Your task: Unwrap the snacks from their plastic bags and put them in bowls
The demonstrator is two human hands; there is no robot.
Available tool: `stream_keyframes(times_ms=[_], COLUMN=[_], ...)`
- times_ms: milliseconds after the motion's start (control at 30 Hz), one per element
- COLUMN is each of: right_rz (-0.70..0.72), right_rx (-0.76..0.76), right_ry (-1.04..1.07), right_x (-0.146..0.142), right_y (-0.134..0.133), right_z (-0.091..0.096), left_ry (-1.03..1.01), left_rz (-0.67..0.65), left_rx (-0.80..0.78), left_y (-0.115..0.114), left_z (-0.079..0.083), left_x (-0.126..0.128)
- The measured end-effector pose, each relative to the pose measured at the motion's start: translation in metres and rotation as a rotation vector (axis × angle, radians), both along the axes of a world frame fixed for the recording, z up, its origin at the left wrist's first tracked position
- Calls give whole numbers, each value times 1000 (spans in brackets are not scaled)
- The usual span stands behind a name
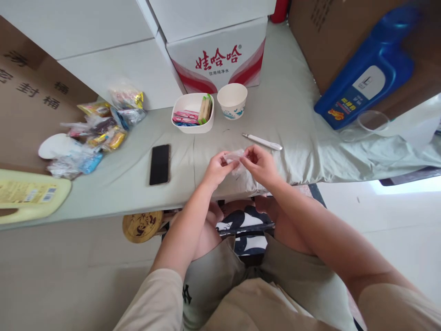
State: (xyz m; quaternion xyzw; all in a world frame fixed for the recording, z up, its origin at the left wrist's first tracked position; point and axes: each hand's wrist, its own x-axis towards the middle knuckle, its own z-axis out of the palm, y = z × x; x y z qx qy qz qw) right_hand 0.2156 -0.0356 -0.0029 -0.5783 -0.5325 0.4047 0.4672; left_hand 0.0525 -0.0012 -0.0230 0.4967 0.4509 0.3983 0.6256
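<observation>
My left hand (217, 169) and my right hand (260, 166) meet over the front edge of the cloth-covered surface. Between them is a small clear plastic wrapper (234, 157), pinched by the fingers of both. What the wrapper contains, if anything, is too small to make out. Just beyond my right hand lies a white utility knife (262, 141). Farther back stand a white square bowl (193, 128) with pink, blue and green packets in it, and a paper cup (232, 102). A black phone (160, 164) rests left of my left hand.
Several snack packets (103, 131) are heaped at the left, near a pale yellow bottle (31, 195) lying down. White cartons (220, 59) line the back. At the right are a large blue bottle (370, 73) and a clear plastic cup (374, 122). A wooden stool (142, 226) is below.
</observation>
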Motion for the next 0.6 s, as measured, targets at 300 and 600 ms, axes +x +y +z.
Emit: stream_keyframes(times_ms=[300, 600], right_rz=[142, 251], right_rx=[33, -26], right_ry=[27, 66], right_x=[3, 19], right_y=[-8, 7], right_z=[12, -13], left_ry=[590, 1363], left_rz=[419, -129], left_rx=[571, 575], left_y=[59, 228], left_z=[69, 108], left_x=[-19, 88])
